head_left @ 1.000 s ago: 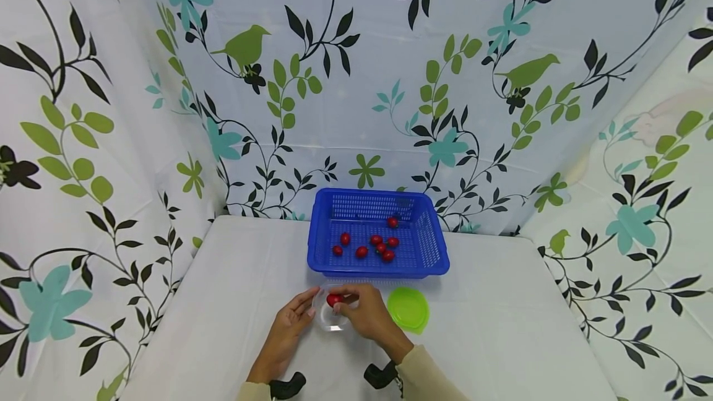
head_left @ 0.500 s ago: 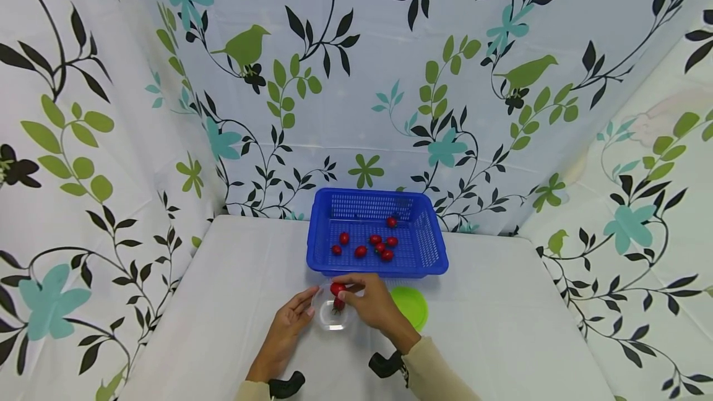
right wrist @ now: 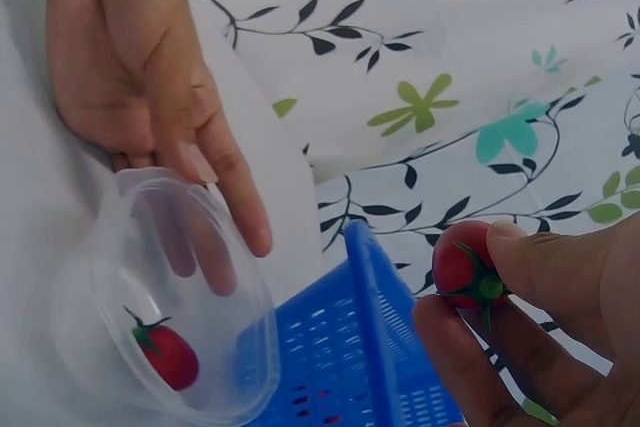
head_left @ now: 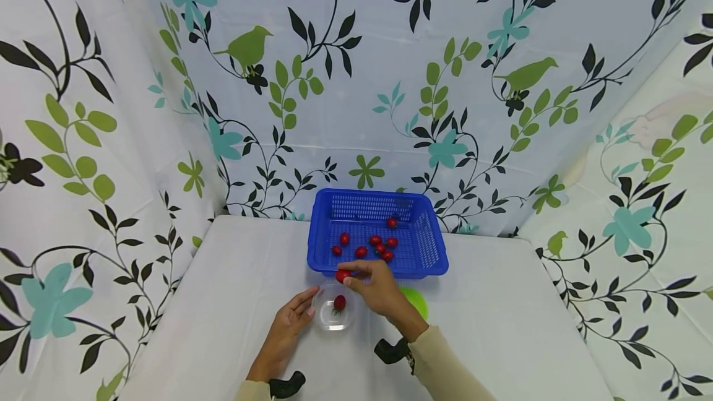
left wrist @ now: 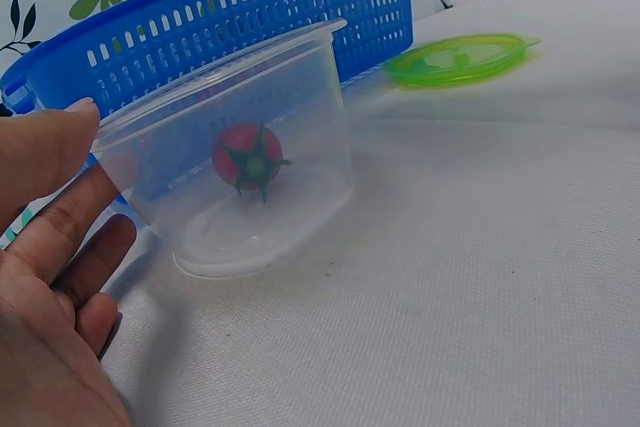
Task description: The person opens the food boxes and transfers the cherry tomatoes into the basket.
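Note:
My right hand (head_left: 381, 289) pinches a red cherry tomato (right wrist: 462, 265) between thumb and fingers, its green stem end showing in the right wrist view. In the head view it is just beyond the clear plastic container (head_left: 333, 323), near the blue basket's front edge. My left hand (head_left: 288, 325) holds the container at its left side, thumb at the rim and fingers along the outer wall. One cherry tomato (left wrist: 248, 159) with green sepals lies inside the container. Several more tomatoes (head_left: 361, 252) lie spread over the floor of the blue basket (head_left: 313, 237).
A bright green lid (left wrist: 460, 60) lies on the white-covered table (head_left: 501, 308) to the right of the container, partly hidden by the right hand in the head view. Behind the basket hangs a leaf-patterned curtain (head_left: 356, 141), which also lines both sides.
My right hand has risen from over the container toward the basket with a tomato in its fingers, uncovering the tomato inside the container. The left hand has stayed at the container.

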`<state>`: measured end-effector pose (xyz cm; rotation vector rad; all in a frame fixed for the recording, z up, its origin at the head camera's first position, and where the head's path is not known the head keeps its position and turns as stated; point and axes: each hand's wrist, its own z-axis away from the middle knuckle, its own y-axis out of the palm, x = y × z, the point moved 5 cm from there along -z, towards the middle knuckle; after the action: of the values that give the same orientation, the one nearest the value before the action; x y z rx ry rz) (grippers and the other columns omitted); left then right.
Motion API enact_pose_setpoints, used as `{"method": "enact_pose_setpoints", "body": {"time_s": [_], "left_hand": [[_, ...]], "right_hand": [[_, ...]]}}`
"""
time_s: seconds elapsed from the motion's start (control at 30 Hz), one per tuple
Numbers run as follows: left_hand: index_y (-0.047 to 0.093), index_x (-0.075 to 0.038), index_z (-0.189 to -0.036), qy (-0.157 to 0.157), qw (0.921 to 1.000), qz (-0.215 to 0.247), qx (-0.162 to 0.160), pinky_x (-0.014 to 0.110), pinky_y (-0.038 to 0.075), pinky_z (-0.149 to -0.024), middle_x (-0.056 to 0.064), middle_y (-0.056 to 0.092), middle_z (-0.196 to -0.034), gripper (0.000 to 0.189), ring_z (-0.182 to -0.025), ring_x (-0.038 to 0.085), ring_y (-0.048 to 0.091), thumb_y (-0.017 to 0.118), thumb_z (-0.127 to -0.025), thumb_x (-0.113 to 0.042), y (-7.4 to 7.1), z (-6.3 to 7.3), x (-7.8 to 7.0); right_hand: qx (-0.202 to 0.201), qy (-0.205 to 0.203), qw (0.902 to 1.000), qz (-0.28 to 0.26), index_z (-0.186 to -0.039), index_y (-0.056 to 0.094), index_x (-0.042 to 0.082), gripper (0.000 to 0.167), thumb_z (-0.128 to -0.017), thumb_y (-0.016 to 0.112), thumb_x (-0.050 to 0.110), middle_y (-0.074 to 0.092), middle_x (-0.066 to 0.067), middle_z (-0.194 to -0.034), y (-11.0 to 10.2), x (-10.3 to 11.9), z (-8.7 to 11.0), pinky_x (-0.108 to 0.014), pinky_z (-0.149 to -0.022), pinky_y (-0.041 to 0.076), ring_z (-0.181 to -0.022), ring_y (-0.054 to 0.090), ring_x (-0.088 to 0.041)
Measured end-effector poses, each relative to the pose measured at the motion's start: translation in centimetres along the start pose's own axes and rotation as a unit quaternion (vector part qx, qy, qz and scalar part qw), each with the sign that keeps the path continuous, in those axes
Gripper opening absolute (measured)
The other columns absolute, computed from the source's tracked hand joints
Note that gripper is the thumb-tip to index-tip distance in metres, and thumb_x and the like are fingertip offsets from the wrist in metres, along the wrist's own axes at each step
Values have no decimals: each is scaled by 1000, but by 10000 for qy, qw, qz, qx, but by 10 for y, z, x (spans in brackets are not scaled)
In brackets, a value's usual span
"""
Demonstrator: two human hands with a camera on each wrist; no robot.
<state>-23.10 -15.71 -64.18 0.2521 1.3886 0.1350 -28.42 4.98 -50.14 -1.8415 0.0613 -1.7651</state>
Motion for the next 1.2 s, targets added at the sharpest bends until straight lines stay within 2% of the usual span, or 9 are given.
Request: {"method": "enact_pose_setpoints", "body": {"time_s": [0.13, 0.37, 0.57, 0.77, 0.9, 1.03, 1.2], "left_hand": [[51, -12, -156, 11, 10000, 37, -3, 7, 43, -107, 8, 51, -164, 52, -161, 27, 33, 65, -106, -12, 0, 0, 1], [51, -13, -157, 15, 10000, -11, 21, 6, 42, -107, 6, 50, -165, 53, -162, 27, 31, 66, -106, -16, 0, 0, 1], [51, -14, -156, -7, 10000, -76, 14, 10, 42, -113, 4, 50, -165, 53, -162, 26, 31, 67, -106, -18, -1, 0, 2], [51, -13, -156, 38, 10000, -17, 14, 6, 42, -108, 5, 51, -164, 52, -162, 26, 32, 65, -107, -15, -2, -1, 3], [50, -13, -157, 49, 10000, -26, 30, 5, 41, -107, 6, 50, -165, 52, -162, 27, 31, 65, -106, -14, -1, -1, 2], [51, -14, -156, 32, 10000, -54, 10, 5, 41, -107, 5, 50, -165, 52, -162, 26, 31, 66, -106, -15, -1, -1, 2], [52, -15, -156, 17, 10000, -44, -18, 5, 41, -107, 4, 51, -164, 52, -162, 24, 31, 66, -106, -15, -1, -1, 3]], "right_hand": [[-1, -30, 9999, -100, -127, 79, 29, 28, -102, 72, 18, 80, 3, -120, -6, 3, -4, -44, -100, 60, -117, 69, -25], [0, -76, 9997, -214, -132, 77, 22, 30, -103, 71, 18, 75, -2, -132, -17, 2, -16, -53, -109, 56, -125, 69, -30], [47, 128, 9991, -404, -134, 76, 21, 31, -104, 70, 18, 74, -2, -135, -25, 2, -24, -49, -109, 57, -127, 69, -29], [26, 159, 9990, -410, -134, 76, 22, 30, -104, 69, 18, 72, -4, -137, -36, 2, -30, -47, -110, 57, -130, 67, -30], [79, 230, 9983, -533, -133, 76, 23, 30, -105, 67, 16, 74, -2, -133, -42, 2, -33, -45, -110, 57, -126, 69, -26], [123, 234, 9983, -516, -132, 76, 26, 29, -106, 66, 17, 75, -1, -132, -48, 3, -36, -46, -111, 55, -121, 70, -23], [119, 286, 9984, -474, -130, 77, 30, 29, -106, 66, 19, 73, 2, -135, -54, 2, -42, -50, -117, 51, -125, 68, -22]]}}
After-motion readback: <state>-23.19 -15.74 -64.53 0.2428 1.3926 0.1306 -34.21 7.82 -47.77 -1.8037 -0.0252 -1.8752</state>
